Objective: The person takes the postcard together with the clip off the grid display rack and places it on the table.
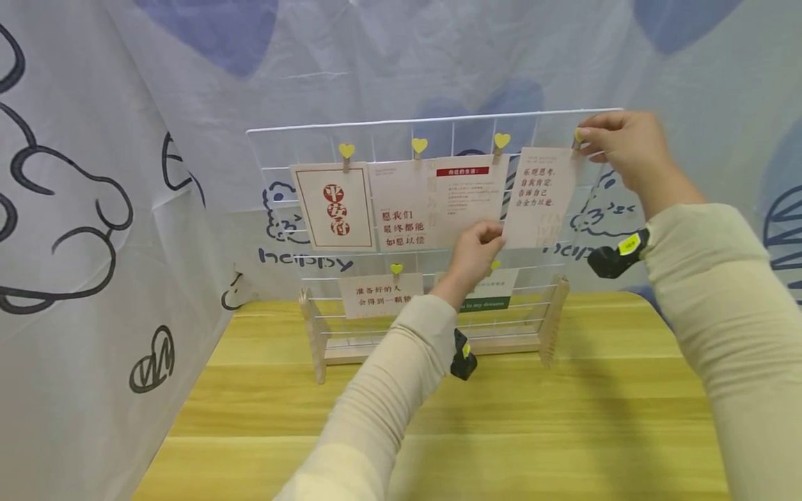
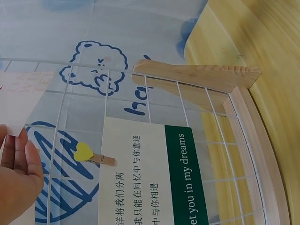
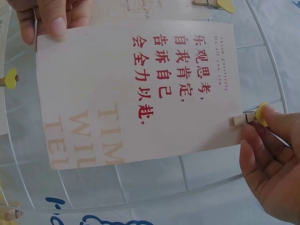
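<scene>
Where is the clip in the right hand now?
In the head view, the clip is near the upper right corner of the white grid, pinched by the right hand at the top right corner of the rightmost card.

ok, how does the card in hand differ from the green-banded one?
The held card stands portrait; the green-banded card hangs landscape. Held card: red characters; green-banded card: dark ones. The left hand pinches the held card's corner; neither hand pinches the green-banded card. Both carry a yellow heart clip.
</scene>
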The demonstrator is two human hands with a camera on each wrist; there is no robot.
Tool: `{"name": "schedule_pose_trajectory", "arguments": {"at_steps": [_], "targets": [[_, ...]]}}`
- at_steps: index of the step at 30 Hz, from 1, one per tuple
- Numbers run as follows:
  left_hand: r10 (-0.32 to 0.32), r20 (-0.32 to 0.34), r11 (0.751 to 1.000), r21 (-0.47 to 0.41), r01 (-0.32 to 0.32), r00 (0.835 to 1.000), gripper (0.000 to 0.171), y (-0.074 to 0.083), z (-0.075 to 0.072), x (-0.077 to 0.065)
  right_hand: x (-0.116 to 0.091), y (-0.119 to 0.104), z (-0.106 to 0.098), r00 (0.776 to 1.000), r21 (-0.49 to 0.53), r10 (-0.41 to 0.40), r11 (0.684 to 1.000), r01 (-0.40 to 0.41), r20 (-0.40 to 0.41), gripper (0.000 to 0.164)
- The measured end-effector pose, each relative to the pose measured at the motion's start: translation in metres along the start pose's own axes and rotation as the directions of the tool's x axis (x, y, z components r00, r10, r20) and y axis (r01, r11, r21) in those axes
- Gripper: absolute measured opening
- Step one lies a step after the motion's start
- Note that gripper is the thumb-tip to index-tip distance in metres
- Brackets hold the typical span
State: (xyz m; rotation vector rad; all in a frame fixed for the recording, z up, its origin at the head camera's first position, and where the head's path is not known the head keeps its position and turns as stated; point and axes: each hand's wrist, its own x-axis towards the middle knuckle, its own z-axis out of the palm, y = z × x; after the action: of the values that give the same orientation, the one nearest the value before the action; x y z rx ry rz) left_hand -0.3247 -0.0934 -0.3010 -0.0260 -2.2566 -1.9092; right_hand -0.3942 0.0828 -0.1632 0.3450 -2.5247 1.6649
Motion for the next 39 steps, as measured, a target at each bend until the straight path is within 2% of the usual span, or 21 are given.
{"name": "schedule_pose_trajectory", "arguments": {"at_steps": [6,13,21,30,34,39], "targets": [[0.003,-0.051,1.0,-0.01,-0.003,0.999,0.014,-0.001,0.0,0.0,0.001,0.0,0.003,1.0,-0.007,-0.004,1.0,0.003,-0.019,0.017],[-0.002,-0.115,0.998,-0.057,-0.005,0.993,0.018,-0.004,-0.003,0.003,0.0,0.003,0.008,0.997,0.015,-0.017,1.0,0.019,-0.079,0.019],[0.004,-0.115,0.999,-0.053,-0.01,0.993,0.019,-0.003,-0.008,0.003,0.0,0.006,0.013,0.988,0.154,0.0,0.988,0.024,-0.156,0.007],[0.019,-0.124,0.998,-0.055,-0.026,0.992,0.019,-0.004,-0.007,0.004,0.001,0.012,0.013,0.973,0.222,0.03,0.975,0.022,-0.231,0.01],[0.031,-0.125,0.997,-0.062,-0.039,0.992,0.019,-0.006,-0.007,0.004,0.002,0.012,0.011,0.967,0.295,0.025,0.954,0.053,-0.255,0.003],[0.043,-0.116,0.998,-0.051,-0.049,0.992,0.019,-0.009,-0.008,0.004,0.0,0.009,0.008,0.965,0.438,0.003,0.892,0.116,-0.261,0.012]]}}
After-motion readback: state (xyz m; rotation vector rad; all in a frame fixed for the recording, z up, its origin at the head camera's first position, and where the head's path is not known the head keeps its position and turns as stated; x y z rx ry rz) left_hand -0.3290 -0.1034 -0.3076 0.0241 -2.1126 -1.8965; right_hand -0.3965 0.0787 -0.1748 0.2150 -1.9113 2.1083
